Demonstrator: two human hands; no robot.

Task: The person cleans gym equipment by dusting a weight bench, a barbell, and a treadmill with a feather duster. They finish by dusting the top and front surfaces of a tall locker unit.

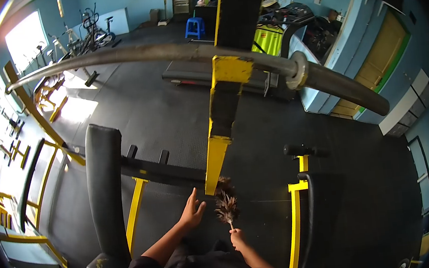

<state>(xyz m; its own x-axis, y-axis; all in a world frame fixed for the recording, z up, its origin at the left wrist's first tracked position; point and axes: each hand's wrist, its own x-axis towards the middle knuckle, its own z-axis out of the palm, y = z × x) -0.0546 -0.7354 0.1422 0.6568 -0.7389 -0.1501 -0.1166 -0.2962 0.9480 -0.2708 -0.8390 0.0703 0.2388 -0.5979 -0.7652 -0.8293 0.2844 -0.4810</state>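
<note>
My right hand (pixel 238 238) is closed round the thin handle of a brown feather duster (pixel 227 207). Its feathers point up and away from me, close by the lower end of a yellow and black upright (pixel 216 157). To the left, my left hand (pixel 193 212) is held out with its fingers apart and nothing in it. It is just below a dark crossbar (pixel 169 173) of the bench frame. Above both hands a grey metal barbell (pixel 165 53) rests across the rack.
A black padded bench (pixel 107 191) stands on the left, another yellow-framed bench (pixel 297 219) on the right. Farther off are a treadmill (pixel 193 76), a blue stool (pixel 194 28) and exercise bikes (pixel 96 37). Dark rubber flooring (pixel 157 124) lies between them.
</note>
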